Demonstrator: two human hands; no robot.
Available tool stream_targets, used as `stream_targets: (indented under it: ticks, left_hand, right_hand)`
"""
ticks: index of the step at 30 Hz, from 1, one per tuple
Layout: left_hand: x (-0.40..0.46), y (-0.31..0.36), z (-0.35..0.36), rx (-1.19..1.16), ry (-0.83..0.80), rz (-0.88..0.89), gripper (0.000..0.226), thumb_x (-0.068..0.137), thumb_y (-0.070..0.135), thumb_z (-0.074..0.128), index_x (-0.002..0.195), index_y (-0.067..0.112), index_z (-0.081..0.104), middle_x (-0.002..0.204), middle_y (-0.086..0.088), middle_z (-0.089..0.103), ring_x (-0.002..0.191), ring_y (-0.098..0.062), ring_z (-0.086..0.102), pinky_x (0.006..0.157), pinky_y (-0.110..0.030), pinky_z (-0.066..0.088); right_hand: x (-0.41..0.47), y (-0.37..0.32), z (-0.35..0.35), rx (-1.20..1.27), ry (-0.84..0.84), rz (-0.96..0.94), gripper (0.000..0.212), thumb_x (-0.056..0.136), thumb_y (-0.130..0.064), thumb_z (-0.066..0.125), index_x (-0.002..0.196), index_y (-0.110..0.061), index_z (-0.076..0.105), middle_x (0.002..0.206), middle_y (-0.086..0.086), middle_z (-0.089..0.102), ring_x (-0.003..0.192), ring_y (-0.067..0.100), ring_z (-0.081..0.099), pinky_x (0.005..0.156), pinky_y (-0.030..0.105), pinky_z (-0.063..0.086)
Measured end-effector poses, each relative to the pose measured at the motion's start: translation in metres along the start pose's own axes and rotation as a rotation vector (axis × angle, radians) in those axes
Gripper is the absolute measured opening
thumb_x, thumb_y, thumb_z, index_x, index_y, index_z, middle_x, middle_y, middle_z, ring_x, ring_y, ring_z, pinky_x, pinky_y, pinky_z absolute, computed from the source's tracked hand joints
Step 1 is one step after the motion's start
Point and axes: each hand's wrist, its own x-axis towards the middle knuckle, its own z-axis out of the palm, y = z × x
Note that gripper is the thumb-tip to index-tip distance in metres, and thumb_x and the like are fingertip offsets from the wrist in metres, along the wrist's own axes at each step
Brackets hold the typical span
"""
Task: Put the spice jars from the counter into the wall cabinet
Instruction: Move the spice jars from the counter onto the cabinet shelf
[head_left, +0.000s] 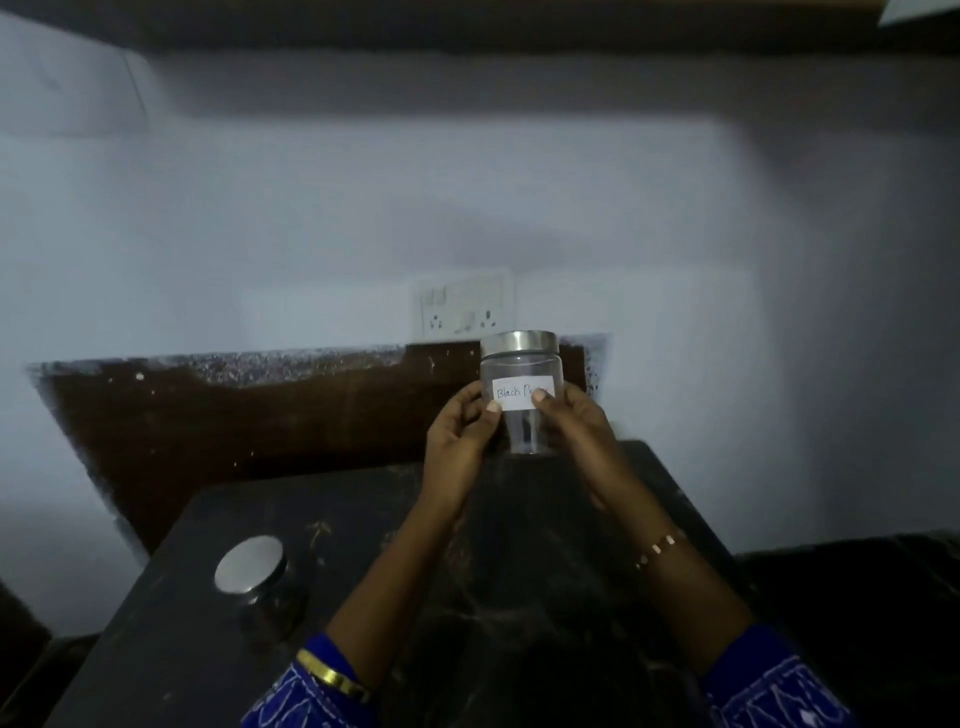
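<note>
A clear spice jar (521, 371) with a steel lid and a white handwritten label is held upright above the back of the dark counter (363, 519). My left hand (460, 439) grips its left side and my right hand (574, 423) grips its right side, thumbs on the label. The jar looks empty. A second jar (251, 566) with a steel lid stands on the counter at the near left, apart from both hands. The dark underside of the wall cabinet (467, 31) runs along the top of the view.
A white socket plate (465, 304) sits on the pale wall just behind the held jar. A dark brown speckled backsplash (234, 410) runs along the counter's back edge. The counter drops off at its left and right sides.
</note>
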Motion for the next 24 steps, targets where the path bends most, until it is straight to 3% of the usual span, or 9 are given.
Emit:
stream_targets:
  ticks: [4, 7, 12, 16, 18, 20, 22, 24]
  left_hand:
    - [0.038, 0.046, 0.033, 0.051, 0.017, 0.16, 0.042, 0.093, 0.015, 0.049, 0.135, 0.011, 0.044, 0.129, -0.009, 0.058, 0.115, -0.021, 0.058, 0.095, -0.036, 0.051]
    - [0.065, 0.085, 0.06, 0.095, 0.027, 0.317, 0.042, 0.094, 0.015, 0.049, 0.135, 0.011, 0.044, 0.129, -0.009, 0.057, 0.108, -0.018, 0.059, 0.079, -0.018, 0.056]
    - [0.102, 0.146, 0.102, 0.213, 0.045, 0.539, 0.041, 0.095, 0.019, 0.046, 0.135, 0.012, 0.044, 0.133, -0.009, 0.054, 0.105, -0.013, 0.053, 0.065, -0.001, 0.049]
    - [0.136, 0.182, 0.133, 0.236, 0.084, 0.654, 0.041, 0.095, 0.022, 0.048, 0.135, 0.014, 0.045, 0.135, -0.01, 0.051, 0.113, -0.019, 0.056, 0.069, -0.008, 0.052]
    - [0.151, 0.202, 0.147, 0.246, 0.067, 0.69, 0.039, 0.094, 0.019, 0.048, 0.133, 0.013, 0.047, 0.126, -0.007, 0.056, 0.103, -0.014, 0.06, 0.069, -0.009, 0.052]
    - [0.163, 0.221, 0.161, 0.244, 0.049, 0.709, 0.037, 0.094, 0.016, 0.049, 0.131, 0.01, 0.049, 0.114, -0.004, 0.059, 0.09, -0.01, 0.06, 0.064, -0.008, 0.052]
    - [0.177, 0.24, 0.176, 0.259, 0.061, 0.719, 0.038, 0.094, 0.015, 0.05, 0.13, 0.008, 0.048, 0.111, -0.005, 0.059, 0.094, -0.016, 0.061, 0.067, -0.013, 0.052]
    - [0.192, 0.258, 0.191, 0.283, 0.092, 0.745, 0.037, 0.093, 0.015, 0.052, 0.13, 0.009, 0.048, 0.107, -0.006, 0.059, 0.095, -0.017, 0.059, 0.068, -0.017, 0.05]
  right_hand:
    - [0.031, -0.059, -0.022, -0.126, -0.004, -0.162, 0.047, 0.091, -0.025, 0.054, 0.135, -0.01, 0.044, 0.129, 0.01, 0.058, 0.114, 0.023, 0.058, 0.089, 0.03, 0.053]
    - [0.054, -0.11, -0.042, -0.225, 0.025, -0.309, 0.051, 0.091, -0.025, 0.055, 0.138, -0.013, 0.039, 0.13, 0.012, 0.055, 0.113, 0.027, 0.057, 0.079, 0.025, 0.051]
    - [0.084, -0.183, -0.071, -0.254, 0.077, -0.483, 0.052, 0.088, -0.027, 0.059, 0.134, -0.014, 0.037, 0.132, 0.011, 0.054, 0.114, 0.028, 0.058, 0.08, 0.026, 0.052]
    - [0.11, -0.23, -0.092, -0.264, 0.085, -0.562, 0.051, 0.089, -0.027, 0.059, 0.135, -0.014, 0.042, 0.132, 0.01, 0.055, 0.116, 0.028, 0.056, 0.094, 0.039, 0.052]
    - [0.121, -0.252, -0.101, -0.243, 0.067, -0.6, 0.049, 0.089, -0.025, 0.06, 0.134, -0.014, 0.044, 0.129, 0.008, 0.057, 0.115, 0.026, 0.057, 0.095, 0.041, 0.052]
    - [0.131, -0.274, -0.11, -0.219, 0.066, -0.642, 0.048, 0.089, -0.023, 0.061, 0.133, -0.014, 0.044, 0.12, 0.005, 0.059, 0.112, 0.025, 0.058, 0.092, 0.039, 0.053]
    - [0.141, -0.295, -0.119, -0.25, 0.115, -0.694, 0.052, 0.088, -0.025, 0.061, 0.135, -0.015, 0.041, 0.107, 0.002, 0.057, 0.105, 0.023, 0.059, 0.083, 0.033, 0.054]
    - [0.154, -0.313, -0.129, -0.314, 0.18, -0.749, 0.056, 0.088, -0.03, 0.061, 0.137, -0.017, 0.038, 0.108, 0.003, 0.052, 0.104, 0.023, 0.059, 0.082, 0.033, 0.055]
